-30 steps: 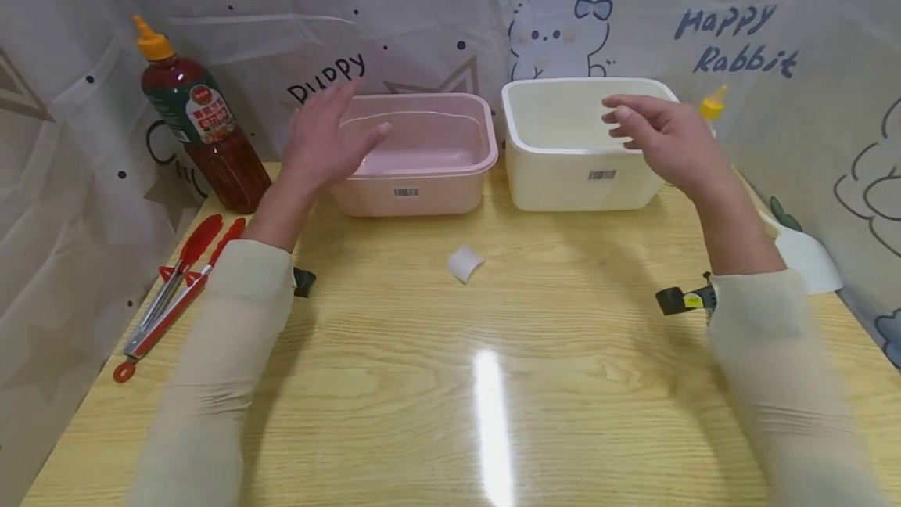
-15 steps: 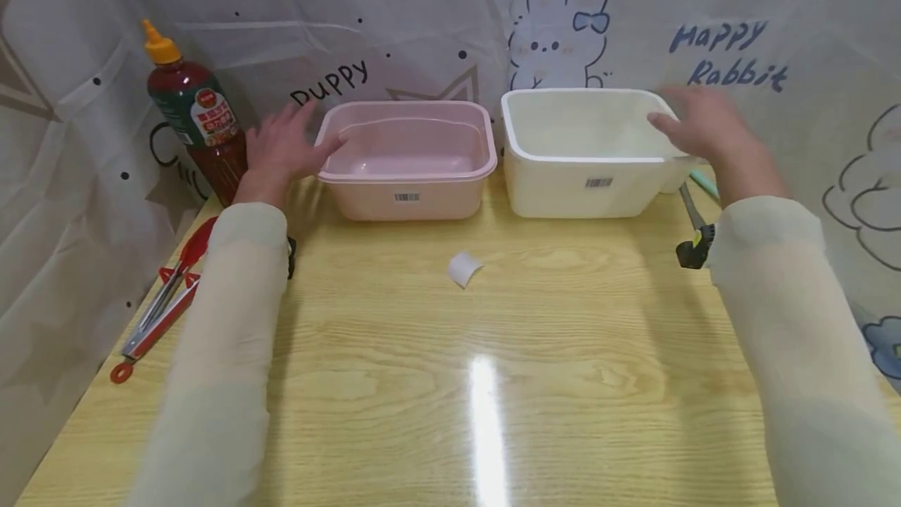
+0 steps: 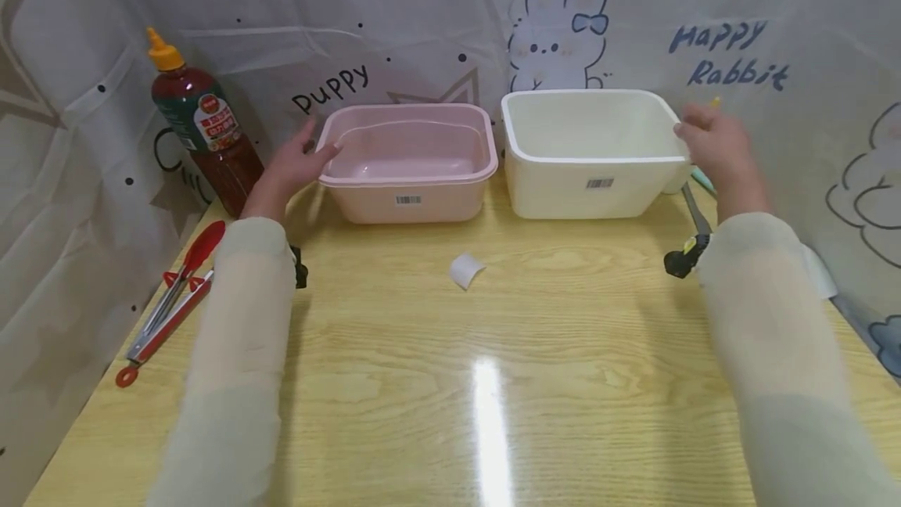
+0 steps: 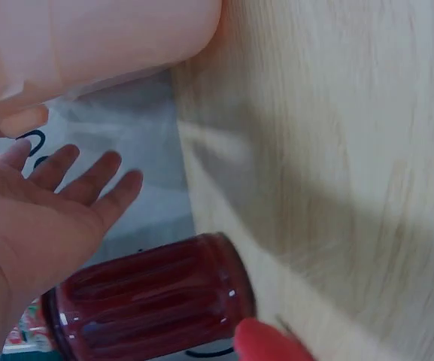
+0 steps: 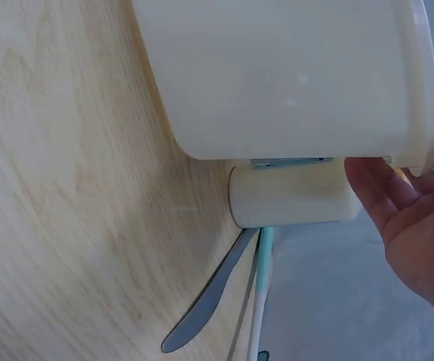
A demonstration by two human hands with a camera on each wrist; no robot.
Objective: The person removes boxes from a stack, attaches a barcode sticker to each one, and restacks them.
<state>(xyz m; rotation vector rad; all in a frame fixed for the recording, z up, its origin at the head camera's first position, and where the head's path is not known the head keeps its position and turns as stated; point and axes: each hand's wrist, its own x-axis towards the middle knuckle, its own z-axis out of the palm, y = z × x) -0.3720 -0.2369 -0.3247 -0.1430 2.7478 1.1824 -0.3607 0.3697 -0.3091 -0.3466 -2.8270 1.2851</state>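
In the head view a pink plastic basin [image 3: 404, 202] and a cream plastic bin [image 3: 563, 186] stand side by side at the back of the table. At the pink basin's left end is my left hand [image 3: 292, 167], its thumb at the rim. In the left wrist view its fingers [image 4: 89, 184] reach out fairly straight below the rim, apart from the basin wall. My right hand [image 3: 721, 151] holds the right end of the cream bin by its rim. Fingers [image 5: 389, 188] bend in under that rim in the right wrist view; the thumb is mostly hidden there.
A red sauce bottle [image 3: 207, 131] leans at the back left, with red-handled tongs [image 3: 169, 307] before it. A small white curved piece [image 3: 465, 270] lies mid-table. Beside the cream bin are a cream cylinder [image 5: 292, 197], a grey knife [image 5: 209, 301] and a mint-green stick [image 5: 265, 263].
Both hands have come down from above the containers to their outer ends. The right thumb has closed in on the cream bin's rim. Basin and bin stay in place.
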